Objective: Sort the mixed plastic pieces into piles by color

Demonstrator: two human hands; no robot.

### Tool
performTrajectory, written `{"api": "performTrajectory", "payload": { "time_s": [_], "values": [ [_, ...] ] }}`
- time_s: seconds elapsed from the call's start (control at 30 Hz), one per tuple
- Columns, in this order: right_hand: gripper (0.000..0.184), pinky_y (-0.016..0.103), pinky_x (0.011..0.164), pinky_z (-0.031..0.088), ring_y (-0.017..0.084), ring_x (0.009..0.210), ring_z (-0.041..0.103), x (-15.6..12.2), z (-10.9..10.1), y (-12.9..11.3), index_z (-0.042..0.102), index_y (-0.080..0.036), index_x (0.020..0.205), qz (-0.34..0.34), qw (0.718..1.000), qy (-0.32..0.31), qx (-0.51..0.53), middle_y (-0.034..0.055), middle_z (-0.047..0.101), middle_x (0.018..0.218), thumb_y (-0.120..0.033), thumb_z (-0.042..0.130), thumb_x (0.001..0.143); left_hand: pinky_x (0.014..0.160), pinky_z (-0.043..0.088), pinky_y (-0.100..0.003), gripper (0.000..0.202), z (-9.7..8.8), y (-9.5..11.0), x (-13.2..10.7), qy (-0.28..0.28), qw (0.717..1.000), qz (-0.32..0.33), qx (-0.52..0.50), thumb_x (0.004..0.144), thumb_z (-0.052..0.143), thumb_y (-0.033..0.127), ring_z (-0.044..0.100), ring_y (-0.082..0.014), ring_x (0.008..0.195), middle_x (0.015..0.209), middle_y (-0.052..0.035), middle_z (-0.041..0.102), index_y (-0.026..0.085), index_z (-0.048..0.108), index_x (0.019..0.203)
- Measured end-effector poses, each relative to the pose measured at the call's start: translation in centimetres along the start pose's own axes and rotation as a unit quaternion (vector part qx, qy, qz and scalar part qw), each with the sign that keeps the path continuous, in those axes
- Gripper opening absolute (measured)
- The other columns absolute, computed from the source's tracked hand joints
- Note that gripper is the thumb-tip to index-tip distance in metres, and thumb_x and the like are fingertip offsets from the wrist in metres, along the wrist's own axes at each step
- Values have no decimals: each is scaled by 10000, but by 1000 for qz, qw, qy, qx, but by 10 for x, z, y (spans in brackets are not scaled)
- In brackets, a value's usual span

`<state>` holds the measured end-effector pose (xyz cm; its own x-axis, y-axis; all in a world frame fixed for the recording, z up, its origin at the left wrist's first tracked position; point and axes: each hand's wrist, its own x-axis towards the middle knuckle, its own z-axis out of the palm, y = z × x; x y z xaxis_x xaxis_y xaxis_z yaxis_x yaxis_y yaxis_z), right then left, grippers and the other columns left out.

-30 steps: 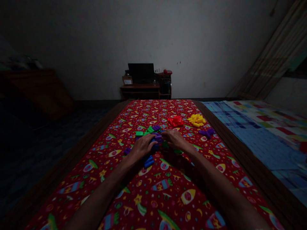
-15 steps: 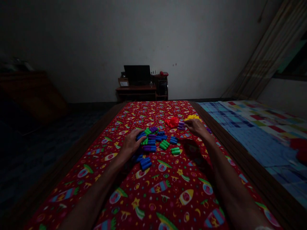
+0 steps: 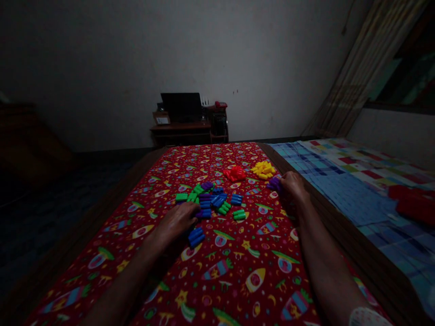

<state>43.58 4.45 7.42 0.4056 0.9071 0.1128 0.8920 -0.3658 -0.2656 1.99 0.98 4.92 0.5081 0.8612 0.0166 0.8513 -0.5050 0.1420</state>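
Dim light could confuse colours: right hand (image 3: 292,184) at purple pieces (image 3: 273,184), left hand (image 3: 176,222) beside mixed blocks (image 3: 205,205); both grips unclear.

Right fingers (image 3: 286,177) seem to touch a purple cluster (image 3: 273,184); left fingers (image 3: 193,208) are at a mixed-colour pile (image 3: 205,198).

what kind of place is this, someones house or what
Likely a room in a home, perhaps a bedroom: there is a patchwork-patterned cloth spread at the right, a long curtain by the window, and a small desk with a dark screen.
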Motion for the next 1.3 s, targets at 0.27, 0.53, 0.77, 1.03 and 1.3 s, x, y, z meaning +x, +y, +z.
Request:
{"api": "performTrajectory", "payload": {
  "time_s": [0.27, 0.53, 0.77, 1.03, 1.3],
  "values": [
    [323, 265, 680, 400, 219, 812, 646, -10, -22, -40, 744, -115, 890, -124, 987, 57, 85, 128, 711, 856, -265, 459, 910, 842, 505, -325, 314, -13, 9, 8, 142, 978, -37, -148, 847, 515, 361, 668, -239, 962, 1062, -80, 722, 199, 679, 1060],
    [337, 224, 663, 393, 144, 744, 602, -87, 14, -141, 665, -166, 1174, -508, 796, -145, 296, 61, 712, 904, -271, 634, 856, 871, 529, -349, 325, -5, 40, 12, 203, 939, -49, -272, 773, 612, 411, 687, -243, 916, 1049, -67, 743, 207, 727, 997],
    [207, 210, 595, 339, 119, 635, 546, -82, 24, -139, 726, -146, 1007, -464, 840, -137, 246, 14, 662, 717, -252, 641, 851, 818, 541, -364, 374, 0, 36, 15, 142, 935, -68, -319, 775, 560, 439, 692, -254, 870, 960, -86, 747, 170, 728, 973],
    [312, 277, 755, 460, 201, 869, 654, -67, 26, -128, 694, -196, 1135, -368, 884, -133, 254, 63, 728, 968, -227, 659, 826, 735, 545, -319, 432, 4, 22, 17, 147, 901, -129, -387, 739, 593, 522, 682, -254, 853, 900, -52, 750, 172, 731, 951],
    [368, 250, 727, 442, 187, 863, 650, -98, 28, -148, 658, -175, 1195, -462, 818, -162, 302, 73, 722, 999, -352, 601, 877, 733, 554, -323, 457, 7, 36, 16, 134, 856, -83, -492, 771, 608, 551, 685, -231, 834, 944, -56, 736, 182, 695, 1025]
  ]
}}
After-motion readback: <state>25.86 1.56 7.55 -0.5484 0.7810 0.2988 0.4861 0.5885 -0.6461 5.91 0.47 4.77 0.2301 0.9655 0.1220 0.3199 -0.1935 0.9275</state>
